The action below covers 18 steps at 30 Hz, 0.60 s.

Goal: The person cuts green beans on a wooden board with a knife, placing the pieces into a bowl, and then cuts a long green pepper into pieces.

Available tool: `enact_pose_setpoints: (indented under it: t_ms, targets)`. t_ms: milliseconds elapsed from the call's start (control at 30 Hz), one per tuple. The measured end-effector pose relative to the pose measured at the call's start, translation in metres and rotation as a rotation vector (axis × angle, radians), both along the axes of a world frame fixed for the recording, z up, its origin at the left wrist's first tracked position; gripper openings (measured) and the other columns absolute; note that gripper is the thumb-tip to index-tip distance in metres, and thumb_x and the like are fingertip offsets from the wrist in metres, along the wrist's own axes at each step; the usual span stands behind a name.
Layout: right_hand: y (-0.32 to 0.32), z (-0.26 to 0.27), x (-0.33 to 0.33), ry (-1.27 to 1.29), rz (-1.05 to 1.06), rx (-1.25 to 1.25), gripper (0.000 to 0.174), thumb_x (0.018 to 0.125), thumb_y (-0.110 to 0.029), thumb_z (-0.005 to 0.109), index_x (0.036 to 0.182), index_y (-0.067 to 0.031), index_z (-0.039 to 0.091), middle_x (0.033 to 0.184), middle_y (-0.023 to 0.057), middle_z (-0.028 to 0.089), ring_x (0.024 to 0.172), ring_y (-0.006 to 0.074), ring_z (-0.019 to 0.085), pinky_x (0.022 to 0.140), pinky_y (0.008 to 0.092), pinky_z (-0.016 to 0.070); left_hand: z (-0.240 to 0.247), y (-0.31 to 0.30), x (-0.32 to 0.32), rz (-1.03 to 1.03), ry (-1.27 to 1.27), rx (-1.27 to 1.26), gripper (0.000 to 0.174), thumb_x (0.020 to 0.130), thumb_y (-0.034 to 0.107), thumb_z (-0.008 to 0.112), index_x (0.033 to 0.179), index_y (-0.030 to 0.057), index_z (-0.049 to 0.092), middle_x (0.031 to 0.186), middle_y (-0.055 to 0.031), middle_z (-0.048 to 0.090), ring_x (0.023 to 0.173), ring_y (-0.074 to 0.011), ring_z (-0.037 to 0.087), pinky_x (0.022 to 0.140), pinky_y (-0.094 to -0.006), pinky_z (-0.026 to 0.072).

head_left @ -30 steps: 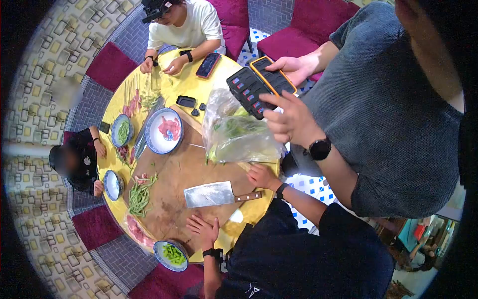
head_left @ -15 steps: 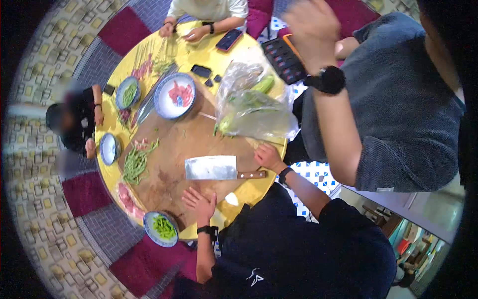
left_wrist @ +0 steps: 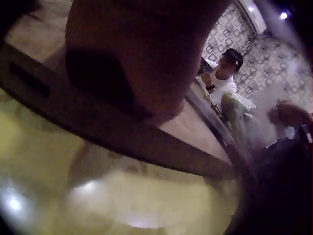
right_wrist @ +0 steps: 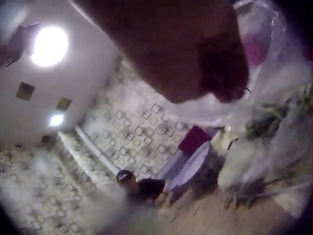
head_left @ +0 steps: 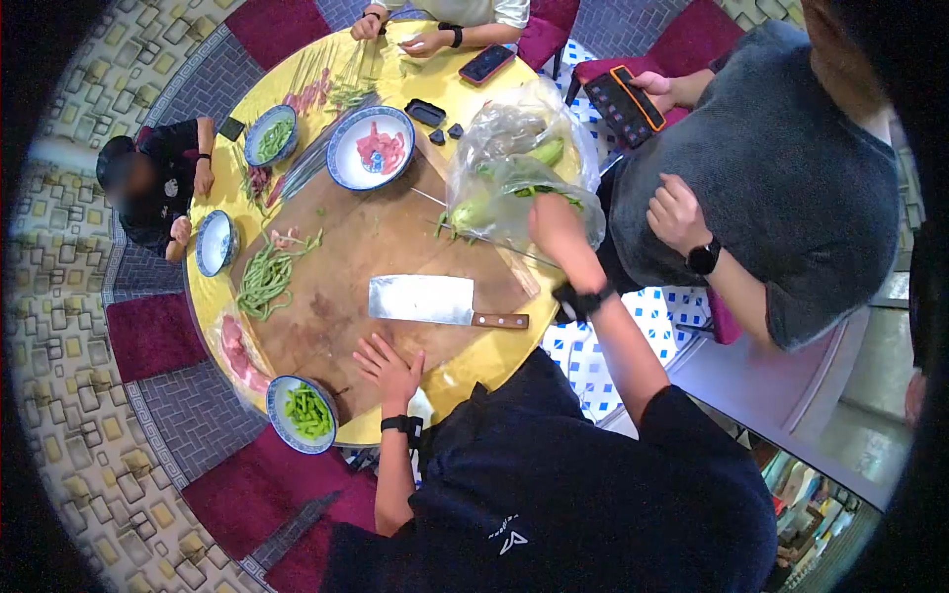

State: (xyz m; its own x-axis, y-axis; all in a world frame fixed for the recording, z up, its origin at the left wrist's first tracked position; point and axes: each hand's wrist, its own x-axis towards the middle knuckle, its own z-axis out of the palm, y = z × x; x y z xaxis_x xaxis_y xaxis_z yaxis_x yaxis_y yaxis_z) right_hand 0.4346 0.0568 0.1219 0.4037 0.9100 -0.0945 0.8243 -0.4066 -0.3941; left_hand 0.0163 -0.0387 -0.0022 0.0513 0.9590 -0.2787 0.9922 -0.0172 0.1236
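My left hand (head_left: 392,374) rests with its fingers spread on the front edge of the wooden cutting board (head_left: 341,232). Just beyond its fingertips lies a cleaver (head_left: 420,299), flat, its wooden handle to the right. My right hand (head_left: 561,235) reaches to the clear plastic bag (head_left: 573,163) at the board's right side. Inside the bag are green vegetables (head_left: 479,212); in the right wrist view the bag (right_wrist: 254,171) is beside the hand. Its fingertips are hidden at the bag's opening, so I cannot tell whether they grip anything. Long green beans (head_left: 267,282) are heaped on the board's left.
A bowl of sliced meat (head_left: 341,173) stands at the board's far edge. A bowl of cut green pieces (head_left: 272,420) and raw meat (head_left: 237,346) sit at the left. A standing person (head_left: 751,168) on the right holds a black case (head_left: 618,107). Two others sit around the table.
My right hand has left the board's right edge and moved forward to the plastic bag. The left hand stays on the board. The standing person's hand has drawn away from the case.
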Motion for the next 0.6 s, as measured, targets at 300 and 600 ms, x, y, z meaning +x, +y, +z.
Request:
enact_pose_setpoints:
  t_ms: [300,600]
  targets:
    - [0.091,-0.046,0.063,0.103,0.219,-0.184,0.049,0.084,-0.025,0.068,0.128,-0.0038,0.062,0.126,0.025,0.066,0.117,0.0411,0.064,0.098,0.0479,0.0512,-0.005,0.0,0.0,-0.012,-0.072,0.096,0.117,0.086,0.071,0.06,0.162,0.0002,0.006,0.167,-0.0303,-0.004,0.15,-0.0588,-0.006,0.115,-0.0742,0.0024]
    - [0.069,-0.085,0.148,-0.177,0.438,-0.213,0.039,0.089,-0.023,0.06,0.122,-0.0037,0.064,0.119,0.0233,0.068,0.105,0.0409,0.066,0.092,0.0491,0.051,-0.005,-0.001,-0.003,0.062,-0.062,0.134,0.119,0.082,0.072,0.064,0.163,0.0028,0.011,0.167,-0.0307,-0.002,0.151,-0.0575,-0.005,0.115,-0.075,0.0035]
